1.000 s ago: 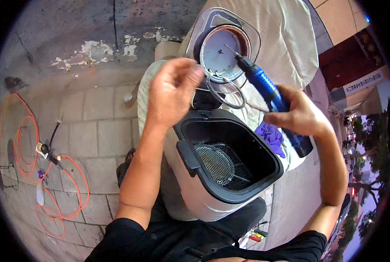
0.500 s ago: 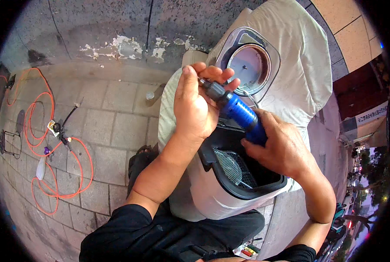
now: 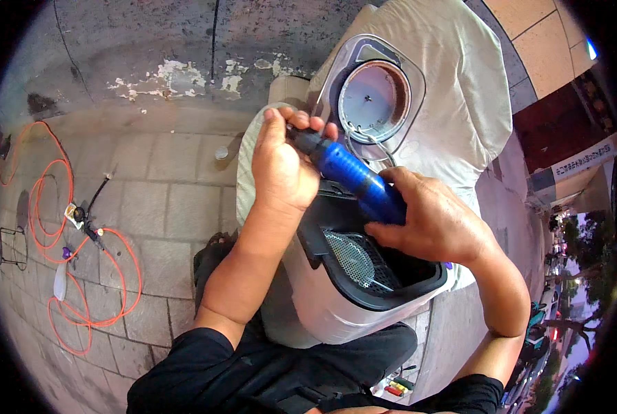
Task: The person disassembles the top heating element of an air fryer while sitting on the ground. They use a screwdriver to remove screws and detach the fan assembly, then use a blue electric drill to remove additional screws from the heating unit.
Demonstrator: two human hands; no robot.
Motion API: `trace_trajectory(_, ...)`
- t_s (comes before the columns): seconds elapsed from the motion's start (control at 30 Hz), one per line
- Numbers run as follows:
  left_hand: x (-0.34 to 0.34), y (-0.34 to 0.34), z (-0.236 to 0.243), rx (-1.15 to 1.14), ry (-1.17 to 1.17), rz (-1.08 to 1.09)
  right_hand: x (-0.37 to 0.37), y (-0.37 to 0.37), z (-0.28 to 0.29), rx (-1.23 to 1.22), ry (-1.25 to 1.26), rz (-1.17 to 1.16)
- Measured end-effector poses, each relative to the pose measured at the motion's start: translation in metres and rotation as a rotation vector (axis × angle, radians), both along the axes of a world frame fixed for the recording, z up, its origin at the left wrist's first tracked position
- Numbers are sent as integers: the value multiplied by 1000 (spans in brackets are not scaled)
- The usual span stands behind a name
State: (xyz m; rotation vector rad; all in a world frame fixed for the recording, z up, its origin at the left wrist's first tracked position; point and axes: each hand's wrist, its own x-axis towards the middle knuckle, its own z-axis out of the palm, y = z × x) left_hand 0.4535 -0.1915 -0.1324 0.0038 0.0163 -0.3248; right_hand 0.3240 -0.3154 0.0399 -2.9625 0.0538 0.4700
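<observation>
A blue, straight-bodied mini drill (image 3: 353, 171) with a black chuck is held slantwise between my hands, over the silver tub. My left hand (image 3: 282, 162) has its fingers curled round the chuck end, palm up. My right hand (image 3: 436, 217) grips the rear of the blue body. Below them stands the silver appliance tub (image 3: 336, 314), between my legs, with a thick black rim. Inside it lies a perforated metal mesh piece (image 3: 350, 259). Beyond the drill, a clear-edged lid (image 3: 419, 90) with a round metal ring rests on the cloth. The drill's tip is hidden by my left fingers.
A pale cloth (image 3: 460, 103) drapes the seat-like surface ahead. On the paving at left lie a coiled orange cord (image 3: 125, 303) and a small wire stand (image 3: 12, 247). A stained grey wall (image 3: 136, 48) rises ahead. Small coloured items (image 3: 396, 388) sit by my right leg.
The view has shifted slightly, so the scene sits further left. My left fingers have closed in more round the chuck, and the drill lies at a similar slant.
</observation>
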Motion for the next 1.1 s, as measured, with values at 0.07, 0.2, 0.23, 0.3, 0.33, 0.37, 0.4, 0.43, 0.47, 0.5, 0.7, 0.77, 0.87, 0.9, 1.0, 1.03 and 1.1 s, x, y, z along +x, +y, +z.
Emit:
trace_trajectory(0.07, 1, 4, 3, 40, 44, 32, -4, -2, -1, -55, -53, 14)
trace_trajectory(0.2, 6, 9, 2, 40, 75, 72, -16, -4, -4, -7, -186, -9)
trace_trajectory(0.23, 9, 12, 0, 23, 64, 83, -20, -4, -5, -22, -230, -4)
trace_trajectory(0.3, 13, 17, -2, 6, 47, 107, -22, -5, -7, -38, -300, 24)
trace_trajectory(0.33, 14, 18, -1, 6, 42, 115, -23, -6, -9, -40, -326, 42)
trace_trajectory(0.37, 14, 19, 1, 6, 37, 123, -24, -6, -10, -42, -353, 59)
trace_trajectory(0.4, 13, 20, 3, 7, 31, 133, -25, -7, -10, -16, -371, 91)
trace_trajectory(0.43, 13, 21, 4, 6, 25, 130, -25, -8, -10, 10, -388, 125)
trace_trajectory(0.47, 14, 23, 5, 4, 19, 125, -25, -9, -11, 35, -405, 158)
trace_trajectory(0.5, 14, 23, 5, 3, 14, 119, -26, -9, -11, 45, -416, 154)
trace_trajectory(0.7, 15, 22, 0, -58, -72, 148, -25, -9, -12, 78, -429, 129)
trace_trajectory(0.77, 14, 21, -1, -76, -79, 144, -26, -10, -10, 87, -429, 135)
trace_trajectory(0.87, 13, 20, -1, -60, -72, 144, -27, -12, -14, 145, -443, 149)
trace_trajectory(0.9, 13, 20, -1, -52, -63, 141, -27, -11, -12, 121, -405, 123)
trace_trajectory(1.0, 9, 16, 0, -32, -12, 129, -26, -9, -6, 42, -288, 80)
trace_trajectory(1.03, 7, 14, 0, -28, 11, 114, -24, -9, -6, 8, -246, 76)
trace_trajectory(1.1, 5, 12, 0, 24, 25, 112, -19, -8, -8, -53, -224, 106)
